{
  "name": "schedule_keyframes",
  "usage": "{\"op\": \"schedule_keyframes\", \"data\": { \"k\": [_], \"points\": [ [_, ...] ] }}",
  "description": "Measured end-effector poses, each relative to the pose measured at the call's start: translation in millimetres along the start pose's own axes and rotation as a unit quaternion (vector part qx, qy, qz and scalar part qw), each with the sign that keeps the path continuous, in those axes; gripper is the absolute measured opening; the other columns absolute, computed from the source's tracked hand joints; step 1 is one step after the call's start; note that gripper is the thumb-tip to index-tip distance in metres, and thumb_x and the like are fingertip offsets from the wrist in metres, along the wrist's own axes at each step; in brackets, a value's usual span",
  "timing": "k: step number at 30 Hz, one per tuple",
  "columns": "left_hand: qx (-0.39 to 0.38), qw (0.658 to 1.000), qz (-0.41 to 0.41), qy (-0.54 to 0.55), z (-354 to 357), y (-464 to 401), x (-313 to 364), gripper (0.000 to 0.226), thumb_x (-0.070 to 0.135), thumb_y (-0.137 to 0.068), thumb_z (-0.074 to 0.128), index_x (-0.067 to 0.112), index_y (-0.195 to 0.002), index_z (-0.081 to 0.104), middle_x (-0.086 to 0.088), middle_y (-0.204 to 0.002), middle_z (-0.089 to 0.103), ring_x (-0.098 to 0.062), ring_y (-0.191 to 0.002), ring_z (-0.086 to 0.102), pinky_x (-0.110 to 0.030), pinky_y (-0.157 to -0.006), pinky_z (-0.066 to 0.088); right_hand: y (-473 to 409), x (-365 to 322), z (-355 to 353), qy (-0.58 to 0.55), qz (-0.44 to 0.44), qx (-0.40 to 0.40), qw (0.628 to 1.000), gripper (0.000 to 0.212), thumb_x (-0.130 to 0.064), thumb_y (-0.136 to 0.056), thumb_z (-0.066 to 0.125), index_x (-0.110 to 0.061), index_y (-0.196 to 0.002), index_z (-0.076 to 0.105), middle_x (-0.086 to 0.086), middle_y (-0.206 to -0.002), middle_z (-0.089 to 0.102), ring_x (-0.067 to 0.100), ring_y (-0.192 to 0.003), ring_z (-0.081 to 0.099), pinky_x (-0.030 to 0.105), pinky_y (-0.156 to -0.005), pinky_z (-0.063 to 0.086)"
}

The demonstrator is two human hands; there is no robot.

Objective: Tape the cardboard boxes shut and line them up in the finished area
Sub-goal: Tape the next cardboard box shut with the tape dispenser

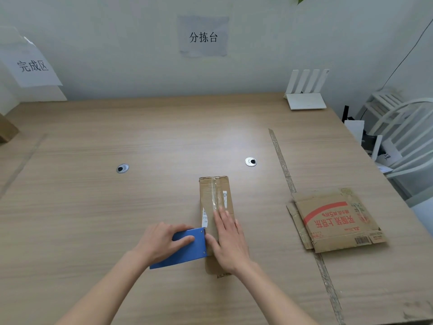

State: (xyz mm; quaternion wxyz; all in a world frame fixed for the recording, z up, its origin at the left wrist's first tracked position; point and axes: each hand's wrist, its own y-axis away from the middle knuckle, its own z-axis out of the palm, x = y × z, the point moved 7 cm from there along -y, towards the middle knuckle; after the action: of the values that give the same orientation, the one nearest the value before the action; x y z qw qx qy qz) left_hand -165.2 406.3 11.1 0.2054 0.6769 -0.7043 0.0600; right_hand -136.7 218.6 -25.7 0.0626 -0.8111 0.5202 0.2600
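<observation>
2 hands: left hand [161, 240] grips 1 blue tape dispenser [185, 248]; right hand [228, 240] flat, fingers straight, pressing 1 narrow box [215, 195] mid-table. 1 flattened box [335, 219] lies to the right, apart.

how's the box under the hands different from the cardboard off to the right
The narrow box stands assembled with clear tape along its top seam; the flat cardboard lies collapsed and untaped. The narrow box is mostly plain brown; the flat cardboard bears red print. Both are brown cardboard on the table.

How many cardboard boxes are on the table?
3: a narrow box under the hands, a flattened box on the right, a box corner at the left edge. More may be out of view.
</observation>
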Motion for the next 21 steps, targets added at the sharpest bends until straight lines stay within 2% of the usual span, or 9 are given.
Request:
{"op": "schedule_keyframes", "data": {
  "k": [2, 4, 7, 9, 12, 17, 19, 21],
  "points": [
    [-0.004, 1.000, 0.001, 0.003, -2, 3, -3, 0.047, 0.075, -0.083, 0.036, 0.057, -0.122, 0.057, 0.026, -0.102, 0.069, -0.004, -0.085, 0.062, -0.026, -0.071, 0.049, -4, 8, 14, 0.033, 0.012, -0.041, 0.999, 0.083, -0.068, -0.089, 0.001, -0.028, -0.160, -0.017, -0.017, -0.158, -0.036, 0.001, -0.145, -0.033, 0.038, -0.126, -0.010],
    [-0.010, 1.000, 0.001, 0.004, -7, 6, -7, 0.037, 0.069, -0.089, 0.045, 0.058, -0.122, 0.057, 0.028, -0.102, 0.068, -0.003, -0.084, 0.061, -0.024, -0.069, 0.048, -5, 10, 19, 0.049, 0.016, -0.053, 0.997, 0.086, -0.069, -0.083, -0.007, -0.029, -0.158, -0.021, -0.020, -0.152, -0.042, 0.001, -0.142, -0.037, 0.038, -0.125, -0.012],
    [-0.024, 1.000, 0.004, 0.005, -14, 9, -9, 0.033, 0.064, -0.092, 0.049, 0.059, -0.123, 0.057, 0.029, -0.099, 0.067, -0.001, -0.079, 0.057, -0.018, -0.063, 0.042, -4, 12, 21, 0.063, 0.025, -0.058, 0.996, 0.076, -0.063, -0.097, 0.010, -0.029, -0.158, -0.021, -0.018, -0.156, -0.038, 0.003, -0.144, -0.035, 0.036, -0.123, -0.016],
    [-0.035, 0.999, 0.007, 0.001, -18, 10, -6, 0.034, 0.064, -0.093, 0.049, 0.058, -0.126, 0.056, 0.032, -0.091, 0.062, 0.002, -0.072, 0.054, -0.015, -0.058, 0.036, -5, 12, 19, 0.062, 0.028, -0.060, 0.996, 0.072, -0.057, -0.105, 0.020, -0.029, -0.157, -0.021, -0.017, -0.158, -0.036, 0.004, -0.146, -0.034, 0.035, -0.122, -0.017],
    [-0.044, 0.999, 0.008, -0.009, -21, 13, -9, 0.035, 0.062, -0.094, 0.049, 0.056, -0.128, 0.055, 0.035, -0.075, 0.052, 0.005, -0.068, 0.051, -0.015, -0.056, 0.033, -4, 12, 19, 0.061, 0.030, -0.065, 0.996, 0.072, -0.055, -0.106, 0.022, -0.029, -0.158, -0.020, -0.015, -0.159, -0.036, 0.005, -0.147, -0.032, 0.034, -0.121, -0.017],
    [-0.047, 0.998, -0.007, -0.051, -35, 21, -24, 0.035, 0.062, -0.093, 0.049, 0.055, -0.126, 0.058, 0.030, -0.062, 0.051, -0.004, -0.066, 0.049, -0.017, -0.056, 0.031, -5, 11, 20, 0.070, 0.034, -0.062, 0.995, 0.072, -0.055, -0.106, 0.021, -0.028, -0.158, -0.020, -0.014, -0.160, -0.035, 0.006, -0.147, -0.033, 0.035, -0.123, -0.016],
    [-0.049, 0.996, -0.002, -0.077, -34, 18, -18, 0.038, 0.063, -0.094, 0.047, 0.052, -0.128, 0.058, 0.021, -0.069, 0.055, -0.010, -0.071, 0.048, -0.023, -0.058, 0.033, -5, 10, 20, 0.066, 0.033, -0.068, 0.995, 0.072, -0.056, -0.106, 0.021, -0.029, -0.158, -0.021, -0.015, -0.160, -0.035, 0.006, -0.147, -0.033, 0.035, -0.123, -0.015],
    [-0.052, 0.992, -0.010, -0.114, -23, 13, -12, 0.041, 0.064, -0.094, 0.043, 0.049, -0.129, 0.058, 0.011, -0.088, 0.066, -0.015, -0.079, 0.053, -0.030, -0.060, 0.034, -4, 11, 19, 0.061, 0.035, -0.066, 0.995, 0.072, -0.057, -0.106, 0.021, -0.029, -0.158, -0.020, -0.015, -0.160, -0.035, 0.006, -0.146, -0.033, 0.036, -0.124, -0.015]
  ]
}}
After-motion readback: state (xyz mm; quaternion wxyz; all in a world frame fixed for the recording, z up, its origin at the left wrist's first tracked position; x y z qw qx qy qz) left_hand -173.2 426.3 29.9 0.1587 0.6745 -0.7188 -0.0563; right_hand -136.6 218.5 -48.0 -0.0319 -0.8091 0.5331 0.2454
